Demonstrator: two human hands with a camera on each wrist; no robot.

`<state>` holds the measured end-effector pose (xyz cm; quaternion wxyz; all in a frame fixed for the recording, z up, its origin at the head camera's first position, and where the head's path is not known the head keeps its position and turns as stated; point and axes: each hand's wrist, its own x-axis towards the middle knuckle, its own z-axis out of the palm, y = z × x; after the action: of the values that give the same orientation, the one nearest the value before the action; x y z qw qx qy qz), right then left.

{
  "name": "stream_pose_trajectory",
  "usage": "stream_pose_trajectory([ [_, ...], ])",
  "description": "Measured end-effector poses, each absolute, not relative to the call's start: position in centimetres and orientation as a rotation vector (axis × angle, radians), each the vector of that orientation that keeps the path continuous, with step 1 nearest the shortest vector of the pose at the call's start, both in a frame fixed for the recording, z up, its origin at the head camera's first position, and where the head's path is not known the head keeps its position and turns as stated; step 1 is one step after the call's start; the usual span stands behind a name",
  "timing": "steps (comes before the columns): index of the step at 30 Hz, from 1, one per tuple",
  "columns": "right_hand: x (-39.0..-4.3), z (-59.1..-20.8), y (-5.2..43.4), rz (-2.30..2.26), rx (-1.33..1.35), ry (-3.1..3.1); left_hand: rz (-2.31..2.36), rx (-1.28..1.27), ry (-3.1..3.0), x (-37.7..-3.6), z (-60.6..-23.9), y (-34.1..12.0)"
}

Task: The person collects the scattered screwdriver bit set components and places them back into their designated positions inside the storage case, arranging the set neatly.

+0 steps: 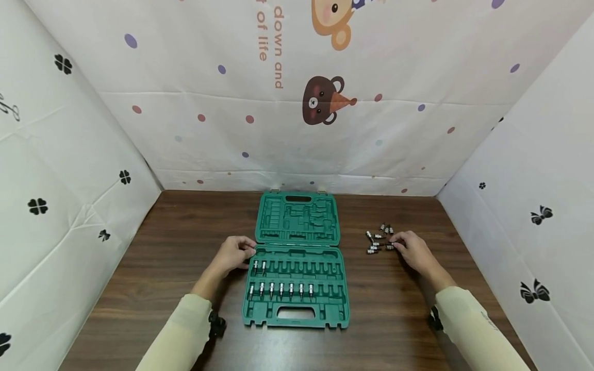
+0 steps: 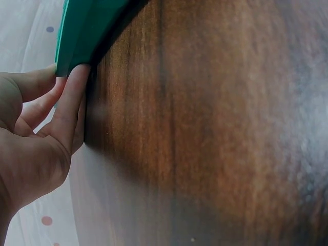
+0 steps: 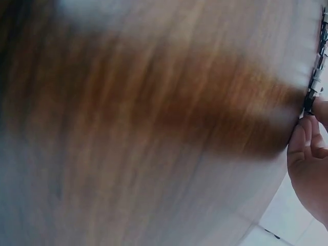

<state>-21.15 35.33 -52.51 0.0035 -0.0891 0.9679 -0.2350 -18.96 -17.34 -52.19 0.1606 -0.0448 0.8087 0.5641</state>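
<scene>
A green tool case (image 1: pixel 297 309) lies open in the middle of the wooden table, its lid (image 1: pixel 297 216) folded back. Two socket bits (image 1: pixel 259 266) sit in the tray's upper row and several bits (image 1: pixel 280 289) fill the lower row. My left hand (image 1: pixel 250 252) rests against the case's left edge; the left wrist view shows that hand (image 2: pixel 66 77) with straight fingers (image 2: pixel 69 102) touching the green case edge (image 2: pixel 82 25). Several loose bits (image 1: pixel 378 238) lie to the right of the case. My right hand (image 1: pixel 394 241) reaches into them. In the right wrist view my right hand (image 3: pixel 310 115) pinches one of the loose bits (image 3: pixel 313 87).
Paper walls with printed dots and bears close in the table (image 1: pixel 176 247) on the left, back and right. Bare wood lies to the left of the case and along the front edge.
</scene>
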Motion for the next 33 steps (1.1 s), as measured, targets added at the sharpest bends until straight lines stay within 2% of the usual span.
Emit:
stream_pose_trajectory([
  [15, -21.4, -52.6, 35.7, -0.646, -0.365, 3.065, 1.605, -0.138, 2.309, -19.0, -52.1, -17.3],
  [33, -20.2, -51.1, 34.3, -0.980, -0.223, 3.158, 1.611, -0.128, 2.302, -19.1, -52.1, -17.4],
])
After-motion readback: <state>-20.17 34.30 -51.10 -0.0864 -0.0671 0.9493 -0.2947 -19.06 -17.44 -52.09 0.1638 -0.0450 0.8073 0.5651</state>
